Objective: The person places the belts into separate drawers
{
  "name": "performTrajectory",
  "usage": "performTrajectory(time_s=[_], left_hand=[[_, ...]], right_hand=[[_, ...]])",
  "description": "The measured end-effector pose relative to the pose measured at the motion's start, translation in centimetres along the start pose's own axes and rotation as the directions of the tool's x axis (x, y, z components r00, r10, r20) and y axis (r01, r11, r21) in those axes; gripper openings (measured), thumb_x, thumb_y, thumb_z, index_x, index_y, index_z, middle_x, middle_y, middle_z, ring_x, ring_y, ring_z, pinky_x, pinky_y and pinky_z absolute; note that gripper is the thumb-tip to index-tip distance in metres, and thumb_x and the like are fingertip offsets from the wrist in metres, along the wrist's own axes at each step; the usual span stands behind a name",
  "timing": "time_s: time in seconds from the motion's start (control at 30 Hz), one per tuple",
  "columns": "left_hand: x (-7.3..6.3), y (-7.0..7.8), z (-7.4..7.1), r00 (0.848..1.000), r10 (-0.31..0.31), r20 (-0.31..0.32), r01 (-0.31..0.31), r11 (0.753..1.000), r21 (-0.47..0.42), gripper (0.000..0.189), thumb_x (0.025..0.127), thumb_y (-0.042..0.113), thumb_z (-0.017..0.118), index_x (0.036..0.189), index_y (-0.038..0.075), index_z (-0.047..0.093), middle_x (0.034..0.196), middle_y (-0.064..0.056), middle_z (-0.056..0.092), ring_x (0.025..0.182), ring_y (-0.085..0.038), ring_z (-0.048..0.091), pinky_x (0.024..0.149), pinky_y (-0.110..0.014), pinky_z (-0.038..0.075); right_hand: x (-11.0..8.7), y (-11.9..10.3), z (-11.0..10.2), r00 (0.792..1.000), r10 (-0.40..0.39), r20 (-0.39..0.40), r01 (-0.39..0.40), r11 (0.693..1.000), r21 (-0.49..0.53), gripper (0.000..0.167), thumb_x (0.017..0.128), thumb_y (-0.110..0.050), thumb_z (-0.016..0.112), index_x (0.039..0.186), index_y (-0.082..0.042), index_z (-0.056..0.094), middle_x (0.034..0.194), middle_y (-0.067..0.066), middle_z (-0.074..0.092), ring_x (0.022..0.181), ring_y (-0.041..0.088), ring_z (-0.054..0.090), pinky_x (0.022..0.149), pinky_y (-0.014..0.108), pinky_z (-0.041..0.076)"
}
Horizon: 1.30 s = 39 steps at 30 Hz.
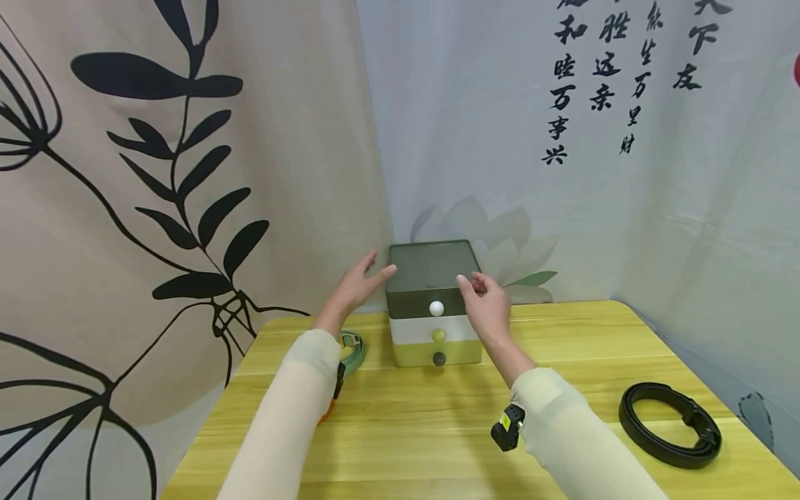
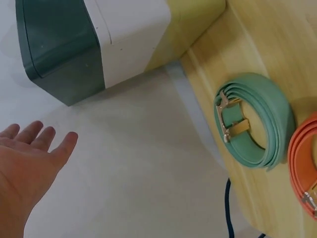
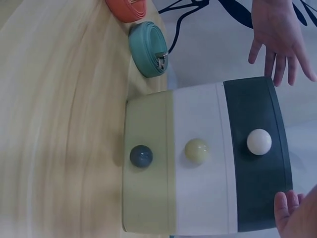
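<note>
A small three-drawer box point(image 1: 431, 267) stands at the table's far edge. Its top drawer point(image 3: 255, 168) is dark green with a white knob point(image 1: 436, 308). The white middle drawer has a yellowish knob point(image 3: 196, 150), and the yellow-green bottom one a dark grey knob point(image 1: 439, 358). All three drawer fronts sit flush. My left hand point(image 1: 357, 286) is held up beside the box's upper left side, fingers spread apart and holding nothing. My right hand point(image 1: 489, 309) is by the upper right front corner, fingers loosely bent with nothing between them.
A coiled green belt point(image 2: 262, 119) lies left of the box, with a coiled orange belt point(image 2: 303, 158) next to it. On the table's right side lies a coiled black belt point(image 1: 670, 425). A printed curtain point(image 1: 312, 139) hangs behind the wooden table point(image 1: 400, 430).
</note>
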<state>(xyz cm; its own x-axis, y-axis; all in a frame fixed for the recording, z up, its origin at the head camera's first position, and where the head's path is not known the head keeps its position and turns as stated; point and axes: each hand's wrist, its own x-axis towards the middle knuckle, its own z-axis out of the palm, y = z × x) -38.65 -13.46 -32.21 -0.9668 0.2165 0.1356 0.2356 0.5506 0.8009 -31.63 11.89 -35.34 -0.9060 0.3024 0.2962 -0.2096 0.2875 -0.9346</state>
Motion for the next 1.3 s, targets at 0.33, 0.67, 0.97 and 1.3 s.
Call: performTrajectory(time_s=[0.33,0.67,0.97,1.3], left_hand=[[-0.1,-0.8,0.8,1.000,-0.005,0.025,0.005,1.000,-0.014,0.095,0.087,0.073,0.055,0.160,0.023,0.019,0.162,-0.005,0.025,0.148,-0.029,0.021,0.116,-0.054,0.023],[-0.3,-1.2,1.0,0.999,-0.016,0.037,0.016,1.000,-0.007,0.092,0.089,0.071,0.054,0.159,0.023,0.020,0.162,-0.003,0.025,0.148,-0.027,0.022,0.116,-0.053,0.023],[-0.1,-1.8,1.4,0.999,-0.021,0.045,0.022,1.000,-0.011,0.090,0.089,0.070,0.055,0.159,0.022,0.023,0.161,-0.002,0.027,0.147,-0.027,0.025,0.115,-0.052,0.025],[0.1,-2.1,1.9,0.998,-0.006,0.061,0.008,1.000,-0.023,0.088,0.092,0.066,0.055,0.159,0.019,0.024,0.161,-0.004,0.027,0.146,-0.029,0.026,0.115,-0.051,0.026]], right_hand=[[-1.0,1.1,1.0,1.000,0.020,0.024,-0.021,1.000,0.008,0.055,0.097,-0.043,0.062,0.135,-0.003,0.057,0.120,0.014,0.062,0.112,0.027,0.058,0.091,0.043,0.049],[-1.7,1.7,1.9,0.999,0.034,0.024,-0.034,0.999,0.008,0.051,0.096,-0.043,0.064,0.131,-0.005,0.060,0.118,0.014,0.063,0.109,0.028,0.059,0.089,0.042,0.050],[-2.4,2.5,2.9,0.999,0.032,-0.004,-0.032,0.999,-0.002,0.048,0.095,-0.039,0.066,0.127,-0.004,0.063,0.112,0.013,0.065,0.103,0.026,0.060,0.087,0.042,0.050],[-3.0,3.0,4.2,0.999,0.052,-0.008,-0.052,0.997,0.050,0.047,0.093,-0.032,0.070,0.127,0.000,0.062,0.114,0.017,0.066,0.105,0.030,0.064,0.088,0.043,0.053]])
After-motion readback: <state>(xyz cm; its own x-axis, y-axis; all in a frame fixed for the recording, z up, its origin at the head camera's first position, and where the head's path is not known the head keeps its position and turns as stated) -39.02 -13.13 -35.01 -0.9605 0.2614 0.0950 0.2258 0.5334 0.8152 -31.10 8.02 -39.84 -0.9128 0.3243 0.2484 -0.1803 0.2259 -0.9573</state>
